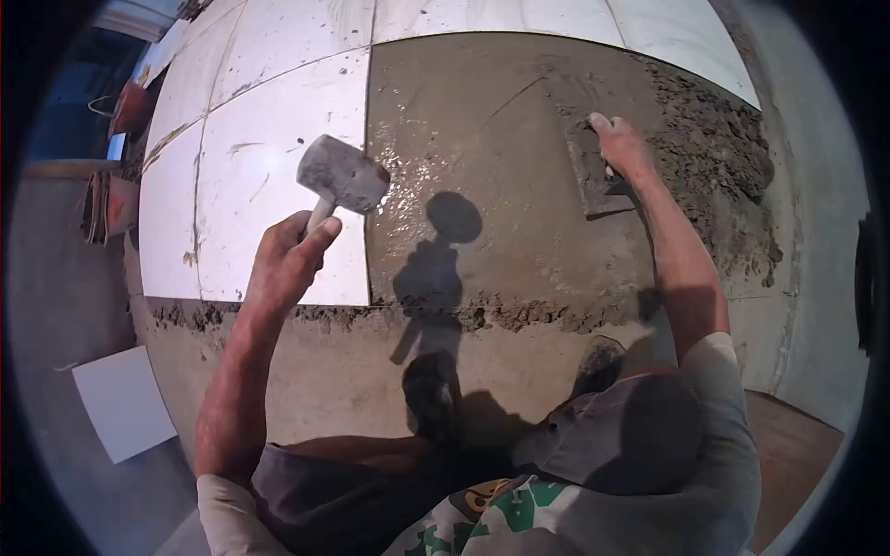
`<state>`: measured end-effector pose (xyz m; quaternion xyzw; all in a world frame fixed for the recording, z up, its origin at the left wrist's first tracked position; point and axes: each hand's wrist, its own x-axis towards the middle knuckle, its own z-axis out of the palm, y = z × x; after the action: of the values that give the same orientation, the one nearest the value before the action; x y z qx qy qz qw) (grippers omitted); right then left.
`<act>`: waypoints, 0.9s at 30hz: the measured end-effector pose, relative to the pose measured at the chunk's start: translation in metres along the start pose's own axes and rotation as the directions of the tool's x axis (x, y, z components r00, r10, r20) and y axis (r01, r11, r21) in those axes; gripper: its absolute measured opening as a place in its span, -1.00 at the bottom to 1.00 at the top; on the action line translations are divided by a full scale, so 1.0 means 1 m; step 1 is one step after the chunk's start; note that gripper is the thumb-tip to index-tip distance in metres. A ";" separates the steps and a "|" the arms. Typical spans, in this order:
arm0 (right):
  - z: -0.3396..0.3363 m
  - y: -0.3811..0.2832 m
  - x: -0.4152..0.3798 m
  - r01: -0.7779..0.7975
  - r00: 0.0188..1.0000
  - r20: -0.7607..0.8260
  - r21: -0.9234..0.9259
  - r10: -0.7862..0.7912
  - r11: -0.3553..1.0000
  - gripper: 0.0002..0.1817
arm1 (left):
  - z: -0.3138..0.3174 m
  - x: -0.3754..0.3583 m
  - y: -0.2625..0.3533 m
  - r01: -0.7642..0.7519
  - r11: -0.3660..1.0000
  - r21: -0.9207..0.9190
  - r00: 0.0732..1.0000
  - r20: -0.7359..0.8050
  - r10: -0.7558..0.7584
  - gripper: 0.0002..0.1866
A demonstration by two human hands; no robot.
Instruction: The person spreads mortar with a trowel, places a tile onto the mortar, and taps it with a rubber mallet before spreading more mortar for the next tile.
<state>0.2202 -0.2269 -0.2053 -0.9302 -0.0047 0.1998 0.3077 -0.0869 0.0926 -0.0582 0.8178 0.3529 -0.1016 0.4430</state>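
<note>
Knees [482, 445] and shirt [501, 514] fill the bottom edge. Loose tile [122, 402] lies far left on bare floor. Left hand [287, 259] is fisted round the handle of a mallet [341, 174], head raised over laid tiles [269, 167] w/ mortar bed [482, 157] beside. Right hand [619, 144] presses a trowel [593, 176] flat on the wet mortar, fingers clamped on its grip. Mortar heap [723, 167] sits at right.

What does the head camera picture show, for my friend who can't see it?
A person crouches over a floor being tiled, the left hand holding up a rubber mallet while the right hand presses a trowel onto the wet mortar bed. White tiles already lie to the left, and a loose tile rests nearby.
</note>
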 end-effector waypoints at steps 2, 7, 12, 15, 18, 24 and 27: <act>0.018 -0.030 -0.021 0.129 0.975 0.183 -0.014 -0.124 0.992 -0.30 | 0.000 0.002 0.000 0.010 0.999 0.031 1.000 0.009 -0.010 -0.55; 0.068 -0.056 -0.046 0.432 0.874 0.314 -0.150 -0.371 0.889 -0.32 | 0.000 0.003 0.004 -0.008 0.999 0.037 1.000 0.017 0.007 -0.56; 0.056 -0.062 -0.111 0.607 0.656 0.678 -0.215 -0.330 0.765 -0.36 | -0.003 -0.003 0.001 -0.033 0.998 0.062 0.999 -0.015 0.034 -0.55; 0.057 -0.029 -0.134 0.685 0.602 0.677 -0.165 -0.423 0.710 -0.39 | -0.005 -0.006 0.001 -0.067 0.997 0.047 0.997 -0.037 0.069 -0.56; 0.040 -0.013 -0.163 0.693 0.548 0.739 -0.139 -0.392 0.707 -0.42 | -0.007 -0.009 0.003 -0.095 0.994 0.063 0.995 -0.038 0.097 -0.58; -0.049 0.045 -0.202 0.334 0.858 0.462 -0.169 -0.224 0.927 -0.43 | 0.007 -0.006 0.018 -0.146 0.989 -0.016 0.988 -0.048 0.145 -0.64; -0.110 0.095 -0.233 -0.047 0.992 0.117 -0.022 0.049 0.999 -0.48 | 0.013 0.002 0.015 -0.192 0.981 -0.014 0.981 0.006 0.193 -0.61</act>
<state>0.0365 -0.3972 -0.0937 -0.9196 -0.0021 0.2613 0.2932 -0.0731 0.0779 -0.0573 0.8447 0.2712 -0.0589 0.4576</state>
